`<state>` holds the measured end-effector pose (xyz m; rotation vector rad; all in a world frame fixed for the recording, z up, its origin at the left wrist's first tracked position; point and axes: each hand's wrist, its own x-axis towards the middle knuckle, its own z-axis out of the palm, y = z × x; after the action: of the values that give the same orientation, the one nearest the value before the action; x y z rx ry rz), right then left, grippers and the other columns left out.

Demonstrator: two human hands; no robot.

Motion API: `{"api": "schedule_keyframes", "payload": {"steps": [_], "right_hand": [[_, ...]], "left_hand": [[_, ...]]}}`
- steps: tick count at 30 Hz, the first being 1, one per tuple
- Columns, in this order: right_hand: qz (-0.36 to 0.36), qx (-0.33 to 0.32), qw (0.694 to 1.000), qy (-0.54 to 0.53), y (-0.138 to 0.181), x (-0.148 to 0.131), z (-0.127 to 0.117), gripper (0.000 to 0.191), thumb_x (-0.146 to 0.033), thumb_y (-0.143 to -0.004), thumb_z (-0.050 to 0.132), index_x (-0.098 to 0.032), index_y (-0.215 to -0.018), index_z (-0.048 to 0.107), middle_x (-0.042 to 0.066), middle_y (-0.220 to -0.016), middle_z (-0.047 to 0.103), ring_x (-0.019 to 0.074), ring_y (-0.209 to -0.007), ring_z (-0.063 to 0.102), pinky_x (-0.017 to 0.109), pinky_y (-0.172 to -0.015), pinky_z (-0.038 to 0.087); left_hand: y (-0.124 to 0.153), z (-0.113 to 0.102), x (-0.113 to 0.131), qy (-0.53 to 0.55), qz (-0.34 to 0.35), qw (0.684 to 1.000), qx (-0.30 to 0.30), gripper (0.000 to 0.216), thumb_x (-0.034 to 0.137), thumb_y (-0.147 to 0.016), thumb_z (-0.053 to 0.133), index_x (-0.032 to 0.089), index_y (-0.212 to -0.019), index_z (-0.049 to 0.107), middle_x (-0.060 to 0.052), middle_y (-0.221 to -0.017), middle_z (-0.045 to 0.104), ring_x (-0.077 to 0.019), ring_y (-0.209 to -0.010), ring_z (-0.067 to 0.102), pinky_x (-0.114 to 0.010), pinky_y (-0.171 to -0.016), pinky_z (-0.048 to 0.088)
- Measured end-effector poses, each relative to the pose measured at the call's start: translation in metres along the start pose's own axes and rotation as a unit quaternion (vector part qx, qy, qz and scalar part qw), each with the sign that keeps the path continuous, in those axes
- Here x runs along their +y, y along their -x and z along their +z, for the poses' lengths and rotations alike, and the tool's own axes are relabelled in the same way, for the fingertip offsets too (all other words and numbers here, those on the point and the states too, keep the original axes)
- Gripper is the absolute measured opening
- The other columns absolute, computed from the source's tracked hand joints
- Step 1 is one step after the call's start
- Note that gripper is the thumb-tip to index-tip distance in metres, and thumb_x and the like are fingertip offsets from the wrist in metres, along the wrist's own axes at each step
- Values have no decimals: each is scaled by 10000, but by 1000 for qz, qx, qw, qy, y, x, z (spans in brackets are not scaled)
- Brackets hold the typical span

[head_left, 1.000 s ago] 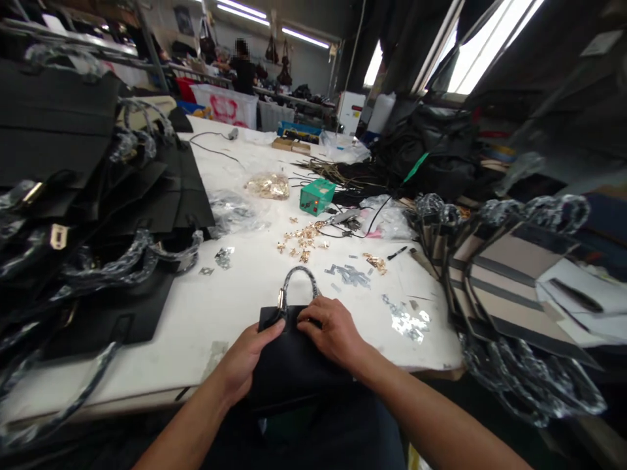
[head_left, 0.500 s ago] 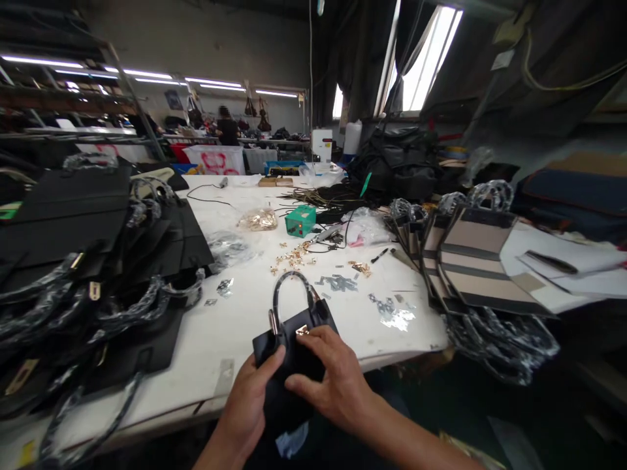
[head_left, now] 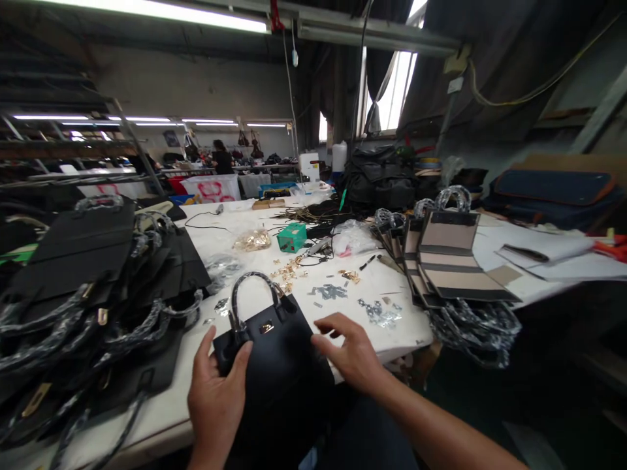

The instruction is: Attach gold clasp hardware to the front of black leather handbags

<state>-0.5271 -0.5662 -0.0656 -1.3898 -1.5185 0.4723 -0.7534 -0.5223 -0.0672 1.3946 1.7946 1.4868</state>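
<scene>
A black handbag (head_left: 279, 365) with a plastic-wrapped handle (head_left: 255, 277) leans upright at the table's front edge. On its front panel sits a small gold clasp plate (head_left: 266, 327). My left hand (head_left: 218, 385) grips the bag's left upper side, thumb over the front near the handle base. At the bag's right edge is my right hand (head_left: 350, 349), its fingers partly curled and apart, holding nothing; I cannot tell whether the fingertips touch the bag. Beyond the bag lie loose gold fittings (head_left: 289, 271) and thin silver plates (head_left: 329, 292).
Black bag pieces with wrapped handles (head_left: 73, 261) are heaped on the left. Flat bag bodies with beige lining (head_left: 448, 248) stack at the right. A green box (head_left: 292, 237) with a corded tool sits mid-table (head_left: 409, 326). A person (head_left: 222, 158) stands far back.
My right hand has moved off the clasp plate to the bag's right side. The bag and my left hand have shifted left in view, and more of the bag's front shows.
</scene>
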Motion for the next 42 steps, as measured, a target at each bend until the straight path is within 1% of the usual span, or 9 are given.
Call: {"api": "schedule_keyframes", "payload": {"steps": [3, 8, 14, 19, 26, 31, 35, 38, 42], "right_hand": [[139, 23, 974, 179, -42, 63, -29, 270, -406, -884, 582, -239, -1064, 694, 19, -1013, 699, 158, -854, 656, 261, -792, 498], [230, 28, 933, 277, -101, 142, -64, 415, -472, -840, 589, -219, -1159, 666, 79, -1087, 686, 246, -991, 636, 319, -789, 463], [263, 8, 910, 319, -131, 185, -55, 428, -510, -774, 628, -213, -1075, 694, 109, -1116, 666, 264, -975, 627, 312, -744, 429], [260, 5, 919, 296, -134, 199, -64, 292, -388, -716, 693, -229, -961, 683, 44, -894, 696, 210, -804, 629, 268, -641, 397], [179, 22, 962, 204, -105, 151, -65, 266, -477, -787, 634, -211, -789, 623, -1, -727, 622, 158, -666, 549, 254, -615, 400], [118, 17, 993, -16, -57, 61, 6, 333, -525, -754, 690, -204, -697, 625, -20, -628, 528, 144, -600, 476, 258, -573, 388], [176, -74, 959, -211, -26, 12, 76, 308, -499, -804, 642, -192, -797, 616, -23, -616, 554, 133, -542, 521, 236, -502, 402], [210, -113, 934, -265, -19, 4, 113, 306, -485, -802, 641, -188, -865, 600, -8, -643, 603, 149, -547, 591, 226, -469, 434], [206, -121, 946, -218, -22, 13, 127, 285, -473, -834, 606, -194, -889, 618, -10, -627, 612, 142, -527, 575, 218, -453, 436]], "left_hand": [[-15, 12, -17, -57, 17, 998, -14, 684, 554, -766, 640, 271, -1373, 500, -87, -1169, 677, -298, -1086, 628, -427, -982, 452], [-28, 25, -38, -85, 21, 993, -79, 477, 568, -829, 526, 262, -1182, 620, -66, -1150, 682, -284, -1056, 619, -398, -956, 447], [-36, 38, -60, -134, -43, 985, -104, 461, 633, -789, 523, 229, -991, 612, -19, -767, 659, -244, -686, 607, -354, -698, 467], [-42, 49, -69, -136, -69, 980, -125, 491, 683, -693, 616, 231, -882, 566, 25, -656, 576, -222, -633, 567, -309, -615, 425], [-41, 57, -59, -76, -29, 989, -123, 379, 603, -790, 565, 230, -750, 511, 47, -630, 504, -169, -620, 491, -276, -615, 384], [-39, 53, -58, -1, -20, 995, -98, 283, 476, -862, 504, 220, -979, 531, -6, -870, 592, -198, -834, 563, -311, -781, 428], [-33, 43, -58, 77, -113, 987, -87, 362, 377, -825, 529, 185, -1127, 581, -46, -997, 639, -216, -948, 592, -329, -837, 448], [-27, 32, -57, 209, -208, 949, -112, 455, 377, -768, 623, 158, -1165, 600, -37, -894, 673, -197, -816, 635, -320, -745, 485], [-24, 15, -59, 339, -285, 876, -192, 452, 397, -716, 744, 123, -1067, 662, -84, -890, 726, -202, -758, 674, -307, -668, 523]]}}
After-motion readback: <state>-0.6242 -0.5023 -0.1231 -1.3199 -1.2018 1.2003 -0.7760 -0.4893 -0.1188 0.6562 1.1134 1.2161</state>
